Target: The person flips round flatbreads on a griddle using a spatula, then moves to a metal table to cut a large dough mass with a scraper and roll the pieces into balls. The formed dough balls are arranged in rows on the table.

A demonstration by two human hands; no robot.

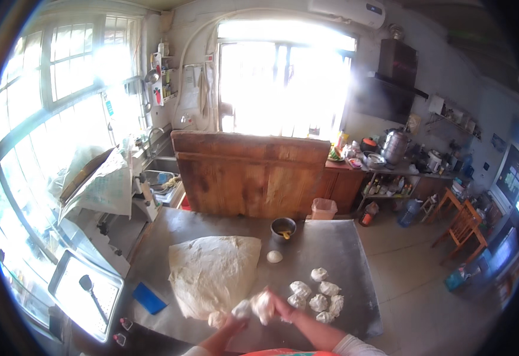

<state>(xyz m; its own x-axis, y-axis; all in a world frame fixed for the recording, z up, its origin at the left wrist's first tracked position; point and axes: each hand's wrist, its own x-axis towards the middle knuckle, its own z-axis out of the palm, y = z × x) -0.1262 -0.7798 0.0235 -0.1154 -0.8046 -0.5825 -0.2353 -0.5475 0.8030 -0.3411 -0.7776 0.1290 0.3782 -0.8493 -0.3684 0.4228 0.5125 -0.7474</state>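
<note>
My right hand (281, 307) grips a lump of pale dough (262, 308) just above the metal tabletop (330, 244). Close beside it, my left hand (235, 324) is closed around a smaller white piece of dough (241, 309). The two pieces nearly meet; I cannot tell whether they are joined. Beyond my left hand spreads a large, thick sheet of dough (215, 271), with a small lump (217, 319) at its near edge. Several rough dough pieces (318, 303) lie in a cluster to the right of my right hand. A smooth round dough ball (274, 256) sits farther back.
A dark bowl (283, 229) with a yellow utensil stands near the back edge. On the left lie a blue dough scraper (149, 298) and a metal tray (59, 278) holding a dark spatula (92, 293). A large wooden board (250, 178) stands upright behind the table, beside a pink bin (324, 209).
</note>
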